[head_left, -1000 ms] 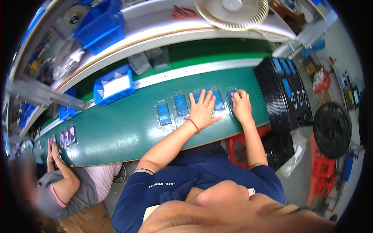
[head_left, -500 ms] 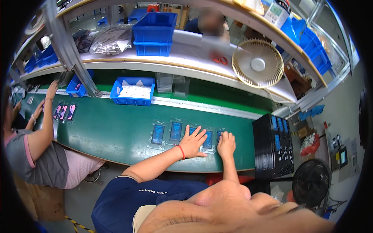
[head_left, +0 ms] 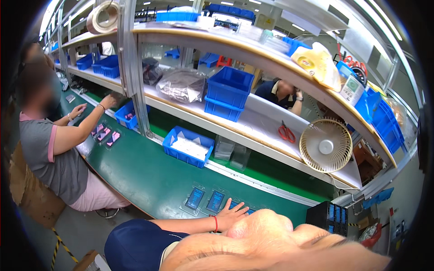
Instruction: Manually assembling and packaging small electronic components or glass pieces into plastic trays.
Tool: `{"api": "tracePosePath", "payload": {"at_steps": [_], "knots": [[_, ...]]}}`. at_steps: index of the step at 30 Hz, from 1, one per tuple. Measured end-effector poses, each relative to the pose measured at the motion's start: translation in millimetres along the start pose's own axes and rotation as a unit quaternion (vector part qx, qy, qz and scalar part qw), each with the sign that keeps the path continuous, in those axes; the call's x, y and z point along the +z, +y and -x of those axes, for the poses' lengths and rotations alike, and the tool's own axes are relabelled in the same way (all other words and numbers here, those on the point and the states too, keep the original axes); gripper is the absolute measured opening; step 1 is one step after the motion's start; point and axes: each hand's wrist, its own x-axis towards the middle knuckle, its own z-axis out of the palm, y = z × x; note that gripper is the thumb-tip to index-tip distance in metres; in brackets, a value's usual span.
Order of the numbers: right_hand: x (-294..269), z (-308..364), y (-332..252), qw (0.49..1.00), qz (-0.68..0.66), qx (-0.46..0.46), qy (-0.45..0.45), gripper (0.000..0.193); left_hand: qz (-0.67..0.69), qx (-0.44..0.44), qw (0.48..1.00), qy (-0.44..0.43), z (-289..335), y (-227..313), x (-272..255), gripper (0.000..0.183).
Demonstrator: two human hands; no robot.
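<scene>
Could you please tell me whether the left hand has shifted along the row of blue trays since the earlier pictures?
No: the left hand stays pressed on the same blue trays on the green belt.

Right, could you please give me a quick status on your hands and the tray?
Left hand flat on clear tray of blue-screened devices. Right hand hidden. Belt around tray open.

The left hand (head_left: 230,212), a red band at its wrist, lies flat on a clear tray (head_left: 212,202) of small blue-screened devices on the green conveyor belt (head_left: 149,176); the right hand is hidden behind the person's own face. Behind the tray stand a blue bin (head_left: 187,147) and a white fan (head_left: 326,145). A co-worker (head_left: 49,144) sits at the left.
</scene>
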Motion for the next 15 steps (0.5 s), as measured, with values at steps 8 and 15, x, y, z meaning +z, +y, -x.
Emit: {"api": "tracePosePath", "payload": {"at_steps": [8, 15], "knots": [[19.2, -15.8, -10.4, 0.999, 0.005, -0.038, -0.002, 0.023, 0.123, -0.001, 0.965, 0.233, 13.4, -28.5, -7.4, 0.056], [17.9, -21.2, -10.0, 0.998, 0.020, -0.058, 0.007, 0.026, 0.014, -0.140, 0.879, 0.455, 63.4, -160.7, -113.2, 0.017]]}}
